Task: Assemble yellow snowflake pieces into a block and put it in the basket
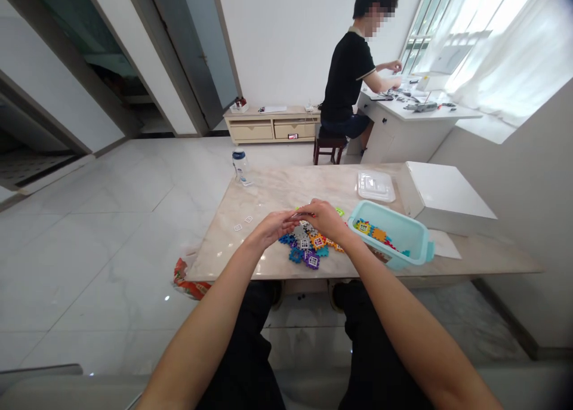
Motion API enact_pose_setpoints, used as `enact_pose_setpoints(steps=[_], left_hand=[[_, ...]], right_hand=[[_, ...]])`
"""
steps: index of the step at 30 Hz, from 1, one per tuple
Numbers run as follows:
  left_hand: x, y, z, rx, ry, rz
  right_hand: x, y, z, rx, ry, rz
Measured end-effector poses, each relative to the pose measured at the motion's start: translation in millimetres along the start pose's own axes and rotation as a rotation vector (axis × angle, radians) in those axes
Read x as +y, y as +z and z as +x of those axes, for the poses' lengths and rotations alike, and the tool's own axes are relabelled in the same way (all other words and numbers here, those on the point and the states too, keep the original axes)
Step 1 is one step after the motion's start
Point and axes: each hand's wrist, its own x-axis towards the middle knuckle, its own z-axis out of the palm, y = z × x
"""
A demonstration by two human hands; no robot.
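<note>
My left hand [274,226] and my right hand [326,216] meet above the middle of the marble-look table, fingers closed together. Between the fingertips shows a thin reddish piece [308,215], mostly hidden by the fingers. Just below them lies a heap of gear-edged plastic building pieces [312,259] in purple, blue, grey, orange and other colours. Some have white window-like frames on them. Two loose white window frames [237,227] lie left of my left hand. To the right of my right hand stands a light teal bin [421,243] holding several more pieces.
A clear bottle [240,167] with a blue lid stands at the table's far left corner. At the right are a clear plastic lid [376,186] and a white box [450,189]. A red-and-white bag [190,281] hangs by the left edge. Another person [349,70] sits at a desk beyond.
</note>
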Motion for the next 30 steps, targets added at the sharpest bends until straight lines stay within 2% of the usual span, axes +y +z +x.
enact_pose_setpoints(steps=[3,8,11,14,16,18,21,23,30], left_hand=[[-3,0,-1,-0.02,-0.072,-0.023],[-5,1,-4,-0.079,0.014,0.015],[-3,7,-1,-0.006,0.124,0.116],[-3,18,7,0.15,0.275,0.218],[-4,26,12,0.2,0.33,0.234],[-6,35,15,0.218,0.356,0.226],[-9,48,16,0.237,0.411,0.197],[-10,55,15,0.235,0.443,0.183],[-9,58,6,0.243,0.442,0.216]], right_hand=[[3,2,-2,0.019,-0.053,0.078],[7,8,-8,0.033,-0.108,0.263],[10,3,-13,0.095,-0.035,0.213],[15,-5,-16,0.275,0.103,0.13],[20,-9,-17,0.388,0.185,0.194],[23,-9,-17,0.441,0.253,0.341],[25,-6,-17,0.442,0.37,0.531],[24,-4,-17,0.433,0.419,0.568],[18,0,-16,0.456,0.37,0.4]])
